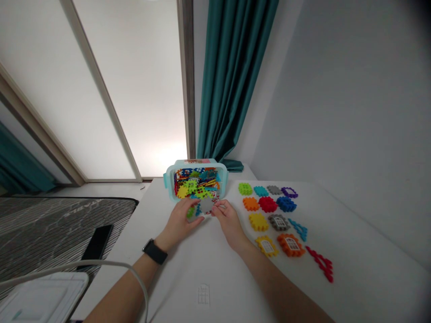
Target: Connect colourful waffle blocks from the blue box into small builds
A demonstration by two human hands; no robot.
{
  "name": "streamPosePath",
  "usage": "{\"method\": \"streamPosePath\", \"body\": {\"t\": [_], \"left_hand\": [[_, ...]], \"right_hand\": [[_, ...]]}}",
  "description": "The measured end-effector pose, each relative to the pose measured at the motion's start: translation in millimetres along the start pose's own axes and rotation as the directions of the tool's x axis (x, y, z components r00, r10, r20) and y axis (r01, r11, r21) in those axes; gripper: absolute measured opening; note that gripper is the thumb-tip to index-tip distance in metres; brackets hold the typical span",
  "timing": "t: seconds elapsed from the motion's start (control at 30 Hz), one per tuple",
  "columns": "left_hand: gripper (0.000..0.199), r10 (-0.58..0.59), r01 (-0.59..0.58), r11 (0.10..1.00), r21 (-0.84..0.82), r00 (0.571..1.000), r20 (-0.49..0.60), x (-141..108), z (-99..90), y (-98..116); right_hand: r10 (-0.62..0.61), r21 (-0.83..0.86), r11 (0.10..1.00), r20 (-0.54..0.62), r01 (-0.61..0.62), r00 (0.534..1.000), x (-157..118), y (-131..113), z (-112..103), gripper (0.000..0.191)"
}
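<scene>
Cord (101, 262) arcs at eight o'clock; twelve o'clock on the desk (202, 258), right hand (230, 220) pinches the grey piece (206, 205) before the box (171, 178); left hand (182, 220) curves alongside, grip unclear. Keep it square!

The white bench (182, 269) carried a light-blue bin (172, 192), rows of coloured notched pieces (268, 204) — and a small white grid (203, 295).
</scene>
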State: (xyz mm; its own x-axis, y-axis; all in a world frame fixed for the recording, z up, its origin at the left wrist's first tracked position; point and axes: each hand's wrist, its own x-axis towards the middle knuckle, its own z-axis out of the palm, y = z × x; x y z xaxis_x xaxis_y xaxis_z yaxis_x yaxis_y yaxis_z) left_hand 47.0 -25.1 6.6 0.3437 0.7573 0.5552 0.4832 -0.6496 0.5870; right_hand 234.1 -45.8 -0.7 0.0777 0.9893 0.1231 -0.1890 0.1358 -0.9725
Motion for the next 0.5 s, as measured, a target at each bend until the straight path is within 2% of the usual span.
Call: {"method": "streamPosePath", "body": {"t": [0.33,0.43,0.5], "left_hand": [[0.045,0.076,-0.061,0.987,0.147,0.993,-0.094,0,-4.5,2],[0.046,0.100,-0.082,0.981,0.175,0.990,-0.096,1,-6.8,1],[0.046,0.112,-0.095,0.979,0.181,0.990,-0.091,1,-8.9,1]], "right_hand": [[-0.093,-0.106,0.989,0.066,0.100,0.993,-7,3,6,0.024],[-0.252,-0.267,0.928,0.067,0.261,0.965,-5,1,0,0.019],[-0.385,-0.410,0.819,0.125,0.401,0.914,-4,-3,-5,0.025]]}}
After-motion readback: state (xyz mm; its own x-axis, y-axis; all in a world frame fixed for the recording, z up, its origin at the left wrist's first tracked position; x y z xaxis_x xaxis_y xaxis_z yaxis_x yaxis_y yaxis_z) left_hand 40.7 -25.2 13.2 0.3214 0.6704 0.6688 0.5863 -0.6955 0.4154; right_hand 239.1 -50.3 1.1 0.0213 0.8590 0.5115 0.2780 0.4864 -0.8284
